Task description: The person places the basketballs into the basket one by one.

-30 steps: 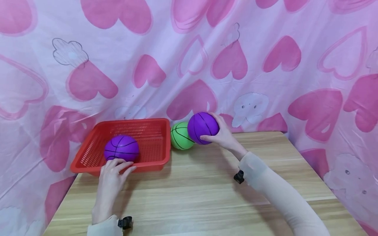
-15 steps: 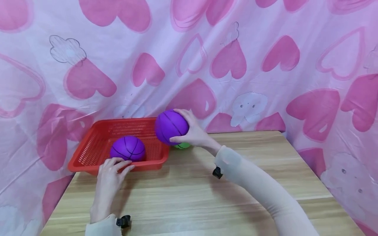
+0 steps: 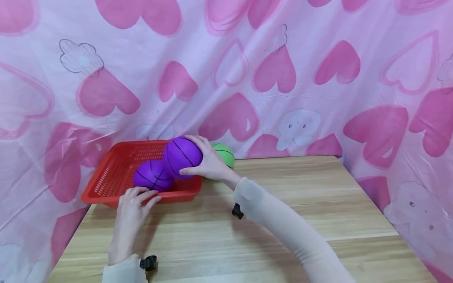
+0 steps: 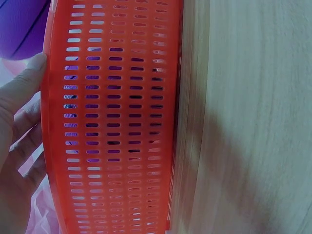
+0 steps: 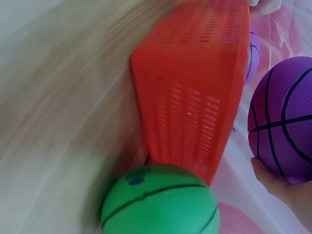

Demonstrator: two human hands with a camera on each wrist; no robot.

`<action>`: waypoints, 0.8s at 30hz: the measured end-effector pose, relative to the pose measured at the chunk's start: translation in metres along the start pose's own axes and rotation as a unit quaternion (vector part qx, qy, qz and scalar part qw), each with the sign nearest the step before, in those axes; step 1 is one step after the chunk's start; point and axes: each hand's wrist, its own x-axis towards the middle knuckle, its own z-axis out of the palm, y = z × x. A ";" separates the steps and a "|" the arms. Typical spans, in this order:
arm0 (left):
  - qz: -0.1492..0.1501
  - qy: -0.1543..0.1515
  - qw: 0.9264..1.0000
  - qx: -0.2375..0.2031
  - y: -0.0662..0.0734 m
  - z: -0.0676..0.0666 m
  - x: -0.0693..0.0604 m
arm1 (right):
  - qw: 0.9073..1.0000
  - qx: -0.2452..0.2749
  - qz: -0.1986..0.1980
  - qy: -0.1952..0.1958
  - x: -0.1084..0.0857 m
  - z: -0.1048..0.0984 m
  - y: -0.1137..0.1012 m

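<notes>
My right hand [image 3: 212,163] grips a purple ball [image 3: 182,155] over the right part of the red basket [image 3: 184,195]. In the right wrist view the same purple ball [image 5: 285,119] sits beyond the basket's rim, a thumb against it. Another purple ball [image 3: 152,175] lies inside the basket. My left hand [image 3: 129,220] holds the basket's front rim, its fingers over the edge; the left wrist view shows the fingers [image 4: 34,66] at the rim of the basket [image 4: 112,112].
A green ball [image 3: 224,154] stands on the wooden table [image 3: 276,204] just right of the basket, partly behind my right hand. A pink and white curtain with hearts [image 3: 276,70] hangs behind the table.
My right hand has carried its purple ball leftward, past the green ball and over the basket. The purple ball in the basket has shifted slightly right. My left hand stays at the rim.
</notes>
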 end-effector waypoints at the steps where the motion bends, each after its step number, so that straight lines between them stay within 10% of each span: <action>1: 0.000 0.000 1.000 0.001 0.000 0.000 0.000 | 1.000 0.004 0.002 0.001 0.001 0.003 0.001; 24: 0.019 0.009 1.000 0.009 -0.001 0.001 0.002 | 0.985 -0.144 0.011 -0.097 -0.002 0.046 0.005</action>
